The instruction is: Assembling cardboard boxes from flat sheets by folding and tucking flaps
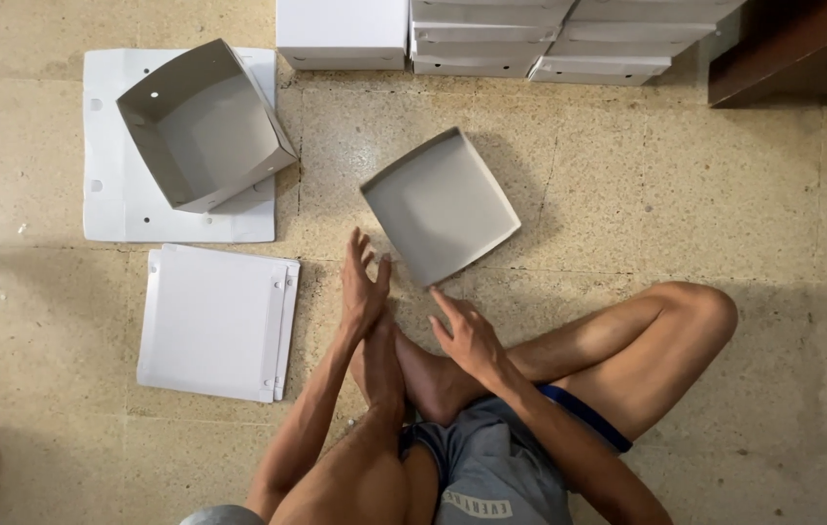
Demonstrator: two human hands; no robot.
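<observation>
Lying on the tiled floor just in front of the person's crossed legs, the shallow grey cardboard tray is open side up and turned at an angle. It looks fully folded, with four low walls standing. Both hands are near its closest corner but do not touch it. The left hand is raised with fingers spread and holds nothing. The right hand is also open and empty, its fingers pointing at the tray's corner.

The step in hand seems to be between pieces: one tray is finished and set down, and neither hand has a new piece. A next move would probably call for a reach to the left, where a flat white cardboard sheet lies unfolded near the left knee.

Farther left a deeper folded grey box stands tilted on top of another flat white sheet. Along the top edge stand stacks of finished white boxes, and a dark wooden piece of furniture shows at the top right.

The stacks are cut off by the frame, so their height cannot be told. The small holes and tabs on the sheets are hard to make out. The person's feet are partly hidden behind the forearms.
</observation>
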